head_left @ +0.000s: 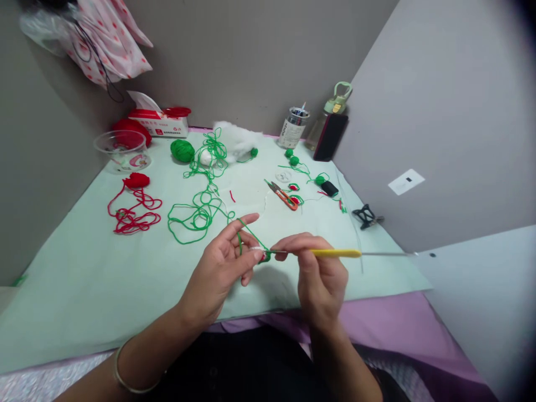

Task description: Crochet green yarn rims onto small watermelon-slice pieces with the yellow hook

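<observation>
My left hand [228, 259] pinches a small crochet piece [265, 256] in green, white and red between thumb and fingers. Green yarn [254, 231] runs over its raised index finger down to the piece. In my right hand [320, 268] is a crochet hook [337, 253] with a yellow handle, held level. The hook's thin metal tip meets the right edge of the piece; whether it sits inside a loop is too small to tell. Loose green yarn [190, 218] lies in coils beyond my left hand.
Orange-handled thread snips [285, 196] lie ahead beside two small red-and-green crochet pieces [295, 200]. Red yarn [136, 218] lies at left near a clear tub [125, 153]. Behind are a green yarn ball [182, 151], white stuffing [237, 139], a pen holder [293, 128] and a phone [330, 137].
</observation>
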{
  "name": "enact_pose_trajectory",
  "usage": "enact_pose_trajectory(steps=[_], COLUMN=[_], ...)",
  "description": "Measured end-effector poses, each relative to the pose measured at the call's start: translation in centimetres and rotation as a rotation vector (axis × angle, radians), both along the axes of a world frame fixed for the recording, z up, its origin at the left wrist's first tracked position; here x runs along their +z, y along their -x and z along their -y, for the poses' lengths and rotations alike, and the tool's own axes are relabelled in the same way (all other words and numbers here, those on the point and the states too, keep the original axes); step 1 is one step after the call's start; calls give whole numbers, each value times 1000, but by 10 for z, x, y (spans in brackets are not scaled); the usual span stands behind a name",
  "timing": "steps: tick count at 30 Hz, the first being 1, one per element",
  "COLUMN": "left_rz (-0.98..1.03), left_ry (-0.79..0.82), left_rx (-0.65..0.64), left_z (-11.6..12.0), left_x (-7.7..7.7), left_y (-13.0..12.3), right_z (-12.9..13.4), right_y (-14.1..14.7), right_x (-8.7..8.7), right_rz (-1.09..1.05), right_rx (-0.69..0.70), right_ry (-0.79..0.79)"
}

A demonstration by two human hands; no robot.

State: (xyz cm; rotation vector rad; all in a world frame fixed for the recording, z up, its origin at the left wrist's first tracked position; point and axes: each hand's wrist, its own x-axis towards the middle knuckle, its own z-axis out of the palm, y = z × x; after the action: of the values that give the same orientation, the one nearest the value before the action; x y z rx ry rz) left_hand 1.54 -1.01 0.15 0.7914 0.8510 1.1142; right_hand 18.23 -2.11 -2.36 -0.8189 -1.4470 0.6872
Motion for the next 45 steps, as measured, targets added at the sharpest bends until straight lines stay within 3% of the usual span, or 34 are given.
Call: enact_pose_trajectory(steps=[4, 14, 18, 21, 24, 27, 29, 31, 35, 39, 42, 45], left_rz=[-88, -113, -12, 131, 197, 186, 156, 118, 79, 172, 250, 242], left_ry=[-71, -88, -46, 84, 209, 191, 159, 128, 44, 137, 216, 165], left_rx=[31, 45, 29, -95, -149, -115, -119, -115, -46, -106, -116, -84], left_z=[1, 2, 4, 2, -3, -6, -5, -3, 1, -2, -6, -6], left_x=[-6, -6, -4, -1, 3, 5, 4, 2, -5, -6, -3, -2], left_y=[1, 1, 0, 2, 6, 7, 6, 3, -2, 0, 3, 3], right_z=[6, 5, 9, 11, 8, 1, -3, -4, 3, 6, 2, -3], right_y=[0, 5, 6, 6, 6, 7, 9, 11, 13, 10, 7, 7], right_x=[2, 3, -2, -9, -9, -4, -1, 0, -5, -9, -4, 0], right_rz=[251, 367, 530, 621, 380, -29, -162, -127, 154, 383, 114, -160], right_rx=[-44, -132, -248, -323, -264, -117, -18, -3, -143, -247, -190, -39], right_ry=[-172, -296, -392, -458, -330, -87, 6, 16, -122, -304, -129, 54])
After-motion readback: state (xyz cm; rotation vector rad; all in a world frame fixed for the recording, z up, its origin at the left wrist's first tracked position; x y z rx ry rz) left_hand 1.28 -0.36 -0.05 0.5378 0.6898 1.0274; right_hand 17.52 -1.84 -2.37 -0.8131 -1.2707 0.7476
